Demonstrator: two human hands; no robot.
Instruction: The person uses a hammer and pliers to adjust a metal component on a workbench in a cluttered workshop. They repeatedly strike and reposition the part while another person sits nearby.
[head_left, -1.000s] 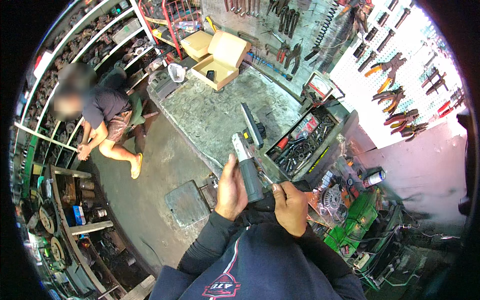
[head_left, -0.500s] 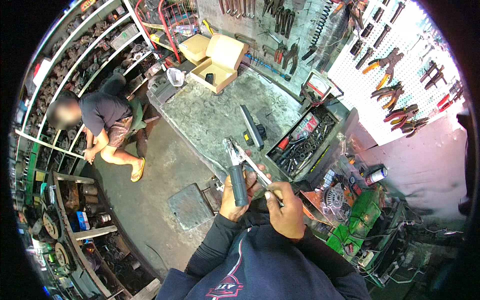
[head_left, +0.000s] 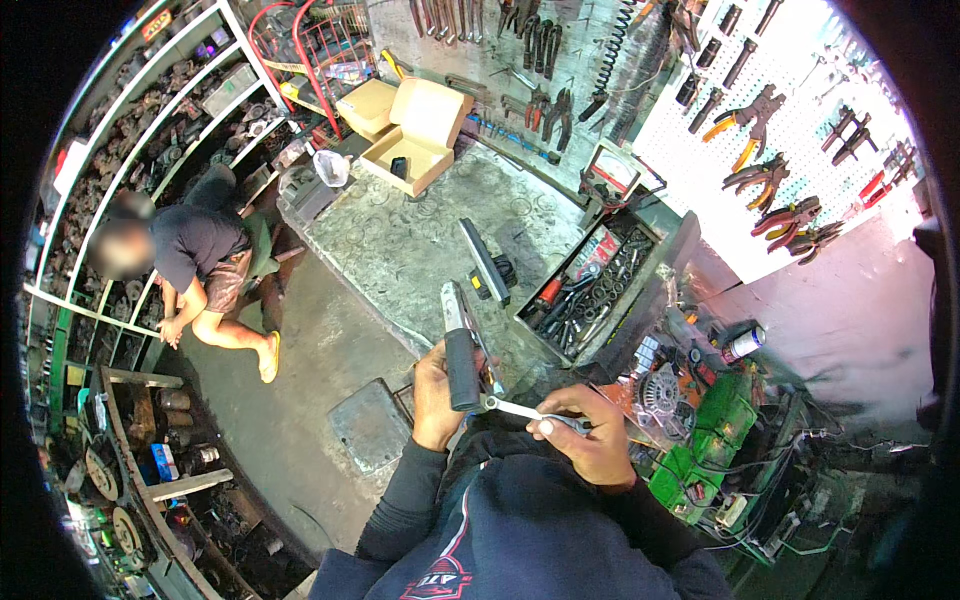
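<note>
My left hand (head_left: 432,405) is closed around a silver metal tool with a black cylindrical grip (head_left: 461,365). The tool stands nearly upright in the view, its metal end toward the workbench (head_left: 390,235). Beside the grip, a thin metal part (head_left: 495,375) shows; I cannot tell what it is. My right hand (head_left: 592,440) pinches a silver ring spanner (head_left: 517,408) between thumb and fingers. The spanner points left, and its ring end lies close to the lower end of the grip; whether they touch I cannot tell.
On the bench lie a black bar-shaped device (head_left: 485,262), an opened cardboard box (head_left: 415,140) and a metal tray of sockets (head_left: 590,285). Pliers (head_left: 745,125) hang on the wall. A stool (head_left: 370,425) stands below. Another person (head_left: 205,245) crouches by the shelves at left.
My right hand has swung the spanner from the tool's metal end down to beside the grip's lower end. The left hand has shifted slightly left and up with the tool.
</note>
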